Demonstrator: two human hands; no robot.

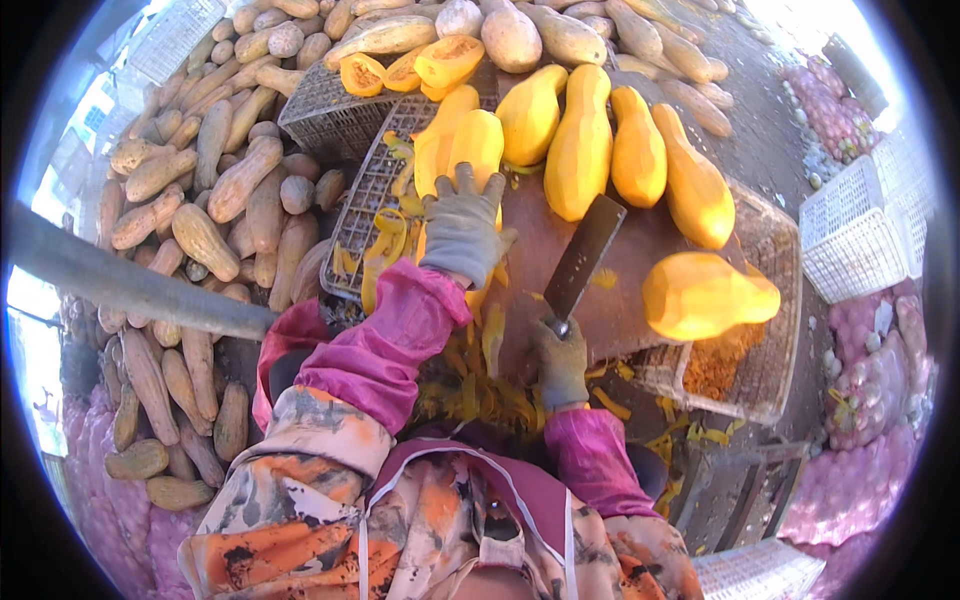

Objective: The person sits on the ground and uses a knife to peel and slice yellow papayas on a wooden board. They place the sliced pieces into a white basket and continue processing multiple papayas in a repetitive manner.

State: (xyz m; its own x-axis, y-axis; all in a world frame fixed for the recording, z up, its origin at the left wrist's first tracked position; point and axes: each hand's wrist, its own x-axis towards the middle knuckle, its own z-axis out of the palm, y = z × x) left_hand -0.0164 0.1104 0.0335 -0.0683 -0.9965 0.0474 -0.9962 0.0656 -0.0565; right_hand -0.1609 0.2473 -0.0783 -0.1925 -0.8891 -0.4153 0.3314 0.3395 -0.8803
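Observation:
My left hand (465, 225), in a grey glove, reaches forward with its fingers spread over a peeled yellow squash (475, 140). The palm hides part of what lies beneath it. Closer to my body, my right hand (562, 365), also gloved, is closed round the handle of a broad-bladed knife (585, 255). Its dark blade points away from me over a brown board (525, 240). Along the board's far side several peeled squashes (580, 145) lie side by side. One more peeled squash (705, 296) rests on its side at the right.
Unpeeled squashes (235, 180) are heaped at the left and far side. Cut squash halves (448, 62) sit on a crate (335, 120). Yellow peelings (385, 245) hang over another crate and litter the ground. A metal pole (140, 275) crosses at left; white crates (855, 230) stand right.

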